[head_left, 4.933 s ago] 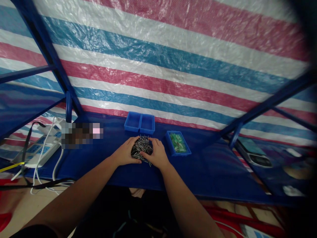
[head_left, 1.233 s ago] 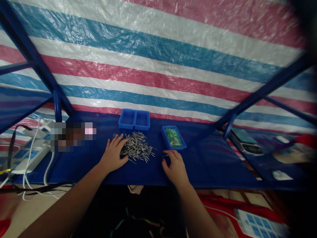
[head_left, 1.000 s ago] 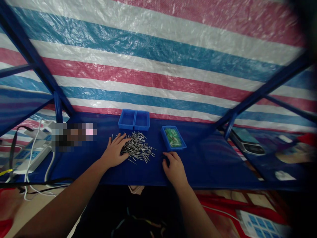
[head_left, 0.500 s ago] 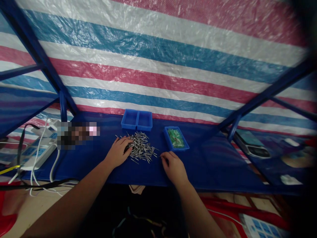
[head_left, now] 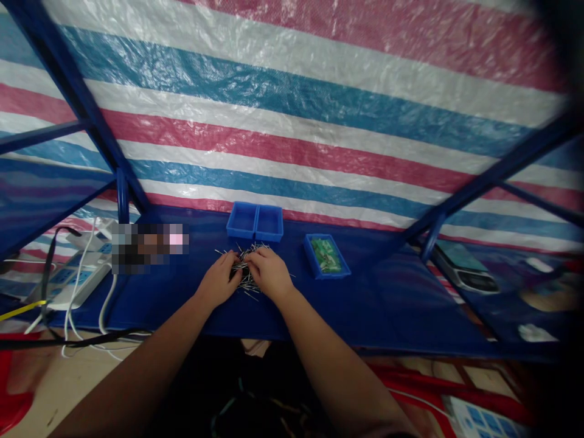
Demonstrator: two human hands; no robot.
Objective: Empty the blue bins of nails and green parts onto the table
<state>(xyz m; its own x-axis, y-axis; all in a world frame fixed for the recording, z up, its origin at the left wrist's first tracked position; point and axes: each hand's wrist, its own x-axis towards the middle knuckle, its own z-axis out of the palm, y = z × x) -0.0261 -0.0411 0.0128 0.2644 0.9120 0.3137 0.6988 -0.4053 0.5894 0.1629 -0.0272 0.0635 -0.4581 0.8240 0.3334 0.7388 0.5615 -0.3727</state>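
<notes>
A pile of thin metal pins lies on the blue table, partly covered by both hands. At its left side, my left hand has curled fingers around some pins. My right hand lies over the pile's right part, thumb and fingers pinched together on pins, close to the left fingertips. Behind the pile stands a blue two-compartment tray with nothing in it. To the right, a blue box holds green packets.
White power strips and cables lie at the left. A scale stands at the right beyond a blue frame bar. Striped sheeting hangs behind the table.
My right hand has moved left from beside the pile onto it, next to my left hand. The view has shifted slightly.
</notes>
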